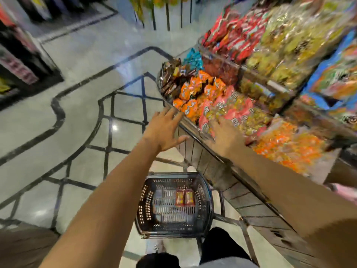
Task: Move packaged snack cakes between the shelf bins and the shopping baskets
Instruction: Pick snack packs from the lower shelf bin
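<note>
Left hand point(164, 130): fingers spread, holding nothing, at the bin rim point(190, 130).
Right hand point(226, 136): fingers loosely spread over pink packets point(210, 109); contact unclear.
Basket point(204, 190): on the floor below, two red packets point(184, 197) inside.

Shop, snack aisle: open bins point(193, 124) heaped with bright packets point(195, 88), price tag point(278, 86) on bin edge, basket point(173, 206) on polished tile floor point(81, 117), more shelving point(21, 60) opposite.

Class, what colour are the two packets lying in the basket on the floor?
Red with orange-yellow centres: the two packets lie side by side in the dark basket. The head view shows it.
</note>
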